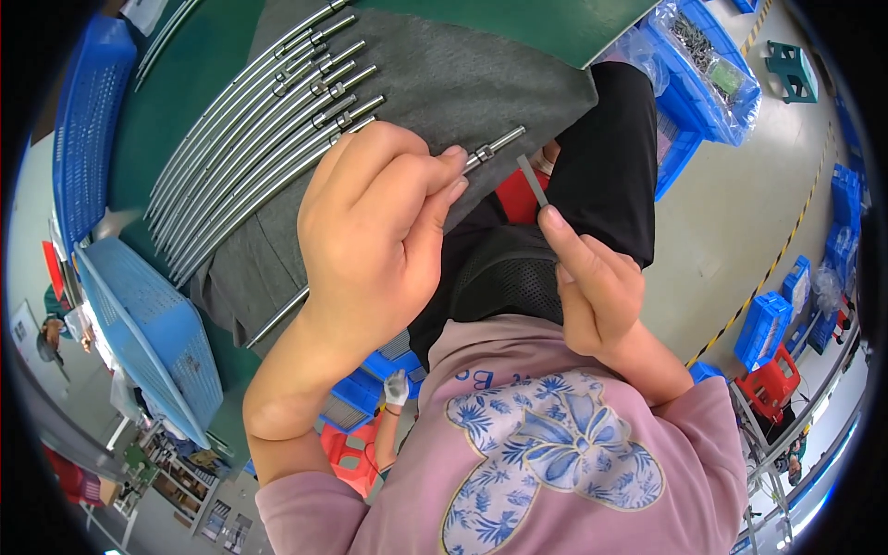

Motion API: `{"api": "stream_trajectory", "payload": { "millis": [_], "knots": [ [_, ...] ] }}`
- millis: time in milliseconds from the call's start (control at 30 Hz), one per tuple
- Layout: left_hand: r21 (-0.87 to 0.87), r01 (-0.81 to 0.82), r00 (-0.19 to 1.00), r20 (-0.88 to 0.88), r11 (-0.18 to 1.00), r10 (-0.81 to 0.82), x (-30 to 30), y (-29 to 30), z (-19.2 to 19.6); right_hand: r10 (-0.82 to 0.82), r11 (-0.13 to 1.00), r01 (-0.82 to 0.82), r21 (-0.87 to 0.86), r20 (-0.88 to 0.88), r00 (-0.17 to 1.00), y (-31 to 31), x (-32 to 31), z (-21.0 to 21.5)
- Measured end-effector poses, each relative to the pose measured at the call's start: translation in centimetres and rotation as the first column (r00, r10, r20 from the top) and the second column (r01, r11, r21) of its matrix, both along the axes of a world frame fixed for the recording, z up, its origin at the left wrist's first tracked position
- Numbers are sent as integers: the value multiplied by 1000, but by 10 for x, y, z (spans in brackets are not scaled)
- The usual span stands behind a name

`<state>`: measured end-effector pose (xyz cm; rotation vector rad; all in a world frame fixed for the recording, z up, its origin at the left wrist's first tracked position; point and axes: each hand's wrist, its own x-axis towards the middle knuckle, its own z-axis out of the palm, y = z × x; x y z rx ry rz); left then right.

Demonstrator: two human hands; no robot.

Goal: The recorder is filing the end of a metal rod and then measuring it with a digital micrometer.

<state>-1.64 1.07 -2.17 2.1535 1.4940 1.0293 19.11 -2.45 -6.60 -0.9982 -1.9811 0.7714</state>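
Observation:
My left hand (pixel 370 213) is closed, pinching a shiny metal rod (pixel 506 140) between thumb and fingertips. The rod has a collar near its tip; its other end (pixel 277 319) shows below my wrist, over the grey cloth. My right hand (pixel 597 282) is closed on a thin flat grey strip (pixel 533 181), with a finger laid along it. The strip points up toward the rod tip, a small gap apart. Several similar metal rods (pixel 250 139) lie side by side on the dark grey cloth (pixel 444 74), left of my left hand.
The cloth covers part of a green table (pixel 518 23). A light blue basket (pixel 153 324) and a blue perforated crate (pixel 92 120) stand at the left. Right of my leg, a blue bin (pixel 708 69) holds bagged small metal parts. A co-worker's gloved hand (pixel 396 387) shows beyond my left side.

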Motion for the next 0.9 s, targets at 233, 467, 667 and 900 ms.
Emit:
{"api": "stream_trajectory", "payload": {
  "millis": [233, 467, 667, 900],
  "knots": [
    [-14, -2, 1000, -2, 1000, 2, -1, -1, 1, 3, 1000, -2, 25, -40, 999, 0, -5, -3],
    [-13, -2, 1000, -1, 1000, 2, -1, 0, 1, -3, 1000, 5, 30, -56, 998, 1, -7, -4],
    [17, -91, 995, 47, 996, 90, 6, -2, 5, -29, 999, 31, 41, -50, 998, 1, -5, -2],
    [310, 41, 979, -203, 950, 24, -2, -3, -4, -17, 1000, 18, 23, -48, 999, 0, -5, -5]
  ]
}}
